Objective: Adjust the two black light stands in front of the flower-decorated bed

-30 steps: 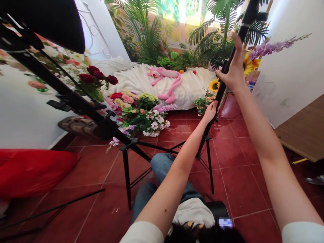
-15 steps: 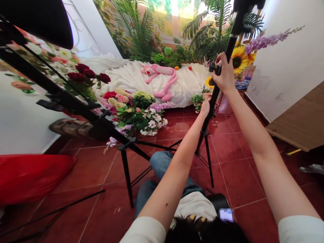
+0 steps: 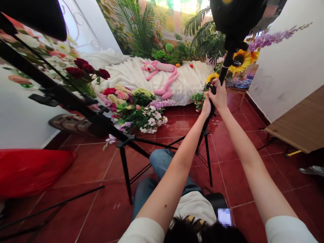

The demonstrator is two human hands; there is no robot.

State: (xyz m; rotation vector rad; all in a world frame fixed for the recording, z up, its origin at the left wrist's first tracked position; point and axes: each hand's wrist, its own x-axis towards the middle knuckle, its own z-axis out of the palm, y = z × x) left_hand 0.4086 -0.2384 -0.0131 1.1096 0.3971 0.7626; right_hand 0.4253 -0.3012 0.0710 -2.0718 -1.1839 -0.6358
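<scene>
Both hands are on the black light stand [image 3: 207,125] at the right of centre. My right hand [image 3: 219,94] is closed round its pole at a black clamp knob [image 3: 212,88]. Just below and to the left, my left hand [image 3: 206,106] grips the same pole, its fingers partly hidden behind it. The two hands nearly touch. A large black lamp head [image 3: 243,17] tops the pole, close above my right hand. Sunflowers [image 3: 240,60] show behind the pole.
A second black stand [image 3: 86,109] slants across the left. Bouquets [image 3: 141,111] lie before a white cloth [image 3: 126,74] bearing a pink plush toy [image 3: 164,67]. A red bag [image 3: 32,172] is at left, a brown board [image 3: 301,118] at right.
My right hand has come down to just above my left hand. The upper pole has lowered, bringing the lamp head into view.
</scene>
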